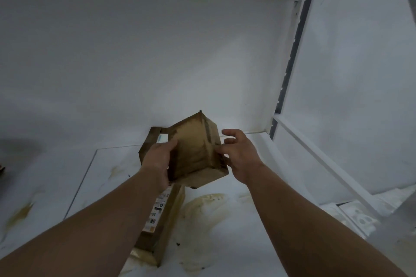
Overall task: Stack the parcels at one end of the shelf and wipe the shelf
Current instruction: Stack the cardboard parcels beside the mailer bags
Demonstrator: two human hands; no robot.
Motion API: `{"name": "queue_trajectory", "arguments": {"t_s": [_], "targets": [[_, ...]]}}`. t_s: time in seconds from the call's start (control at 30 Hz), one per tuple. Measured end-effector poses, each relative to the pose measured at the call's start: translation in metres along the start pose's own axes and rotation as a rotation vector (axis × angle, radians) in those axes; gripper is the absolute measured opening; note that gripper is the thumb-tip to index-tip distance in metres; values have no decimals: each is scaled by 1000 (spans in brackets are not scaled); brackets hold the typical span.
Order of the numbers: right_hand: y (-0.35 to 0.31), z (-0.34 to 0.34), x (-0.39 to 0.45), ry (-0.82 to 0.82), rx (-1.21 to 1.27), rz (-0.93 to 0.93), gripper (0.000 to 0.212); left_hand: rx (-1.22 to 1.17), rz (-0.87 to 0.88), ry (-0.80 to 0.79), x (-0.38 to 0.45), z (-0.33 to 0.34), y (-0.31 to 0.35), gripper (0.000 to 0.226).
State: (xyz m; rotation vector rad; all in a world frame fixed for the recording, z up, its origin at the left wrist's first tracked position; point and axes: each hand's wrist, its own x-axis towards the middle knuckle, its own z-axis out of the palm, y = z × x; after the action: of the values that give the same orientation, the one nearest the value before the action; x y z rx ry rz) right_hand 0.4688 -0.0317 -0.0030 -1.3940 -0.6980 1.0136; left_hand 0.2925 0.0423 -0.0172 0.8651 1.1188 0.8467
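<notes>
— Left hand (157, 159) grips the small brown parcel (198, 155) by its left face, fingers curled round the near edge; it hangs tilted in the air, one corner pointing up toward the back wall (157, 51).

— And the right hand (240, 155)?

— Spread wide just beside the parcel's right face, fingertips at its edge, not clasping. It's the nearer one to steady it.

— Where would it go?

— Probably down onto the long flat parcel (164, 220) lying directly beneath, its long axis running from near to far. Another box (155, 139) sits behind.

— Anything in the way?

— Nothing between them. Yellowish stains (202, 209) mark the shelf (247, 220) to the right; the upright post (290, 63) stands well apart.
</notes>
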Motion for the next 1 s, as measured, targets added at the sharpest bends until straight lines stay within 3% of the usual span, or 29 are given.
{"name": "queue_trajectory", "arguments": {"t_s": [0.1,0.27,0.37,0.5,0.6,0.7,0.83,1.0], "targets": [[-2,13,-9,-98,107,62,56,-30,2,8,-8,-20,5,42],[-3,38,-26,-214,156,17,43,-133,-32,11,-21,-48,11,40],[-7,54,-30,-175,8,-37,43,-110,82,5,-31,-62,19,26],[-8,89,-39,16,-291,-74,47,11,253,-5,-40,-91,35,24],[-7,119,-47,16,-104,-9,50,127,358,-1,-50,-109,46,22],[-2,152,-61,-75,179,104,35,253,442,16,-62,-133,55,17],[8,188,-82,-203,271,148,59,331,487,-3,-77,-165,65,12],[14,219,-93,-275,355,180,67,336,499,35,-83,-207,75,18]]}}
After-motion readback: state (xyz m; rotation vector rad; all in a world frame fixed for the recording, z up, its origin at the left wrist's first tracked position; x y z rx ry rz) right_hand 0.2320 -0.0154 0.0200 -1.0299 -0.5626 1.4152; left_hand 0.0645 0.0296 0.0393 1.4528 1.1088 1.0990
